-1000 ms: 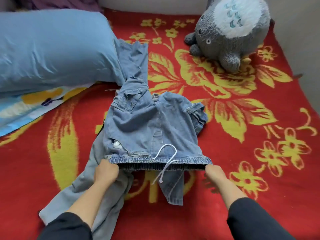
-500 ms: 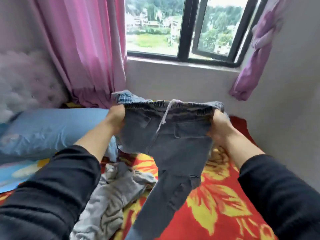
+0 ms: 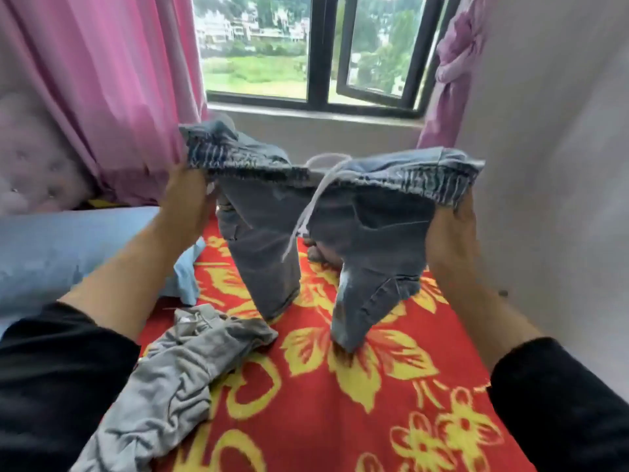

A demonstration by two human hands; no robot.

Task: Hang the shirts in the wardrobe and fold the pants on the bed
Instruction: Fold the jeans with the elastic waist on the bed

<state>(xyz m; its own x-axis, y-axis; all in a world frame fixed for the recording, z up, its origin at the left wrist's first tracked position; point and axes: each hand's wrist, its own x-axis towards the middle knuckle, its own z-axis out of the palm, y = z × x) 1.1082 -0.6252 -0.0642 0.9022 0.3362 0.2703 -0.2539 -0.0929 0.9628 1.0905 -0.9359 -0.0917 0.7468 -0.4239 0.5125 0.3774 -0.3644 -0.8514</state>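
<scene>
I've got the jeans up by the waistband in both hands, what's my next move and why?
Probably lower the jeans flat onto the red blanket beside the grey garment. The left hand and right hand grip the waistband ends and the legs hang loose, so folding likely needs them laid out.

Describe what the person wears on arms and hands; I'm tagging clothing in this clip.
Both arms wear black long sleeves. The left sleeve and right sleeve end partway up the forearms, leaving the rest bare. The left hand and right hand are ungloved; no watch or ring shows, though the frame is slightly blurred.
</scene>
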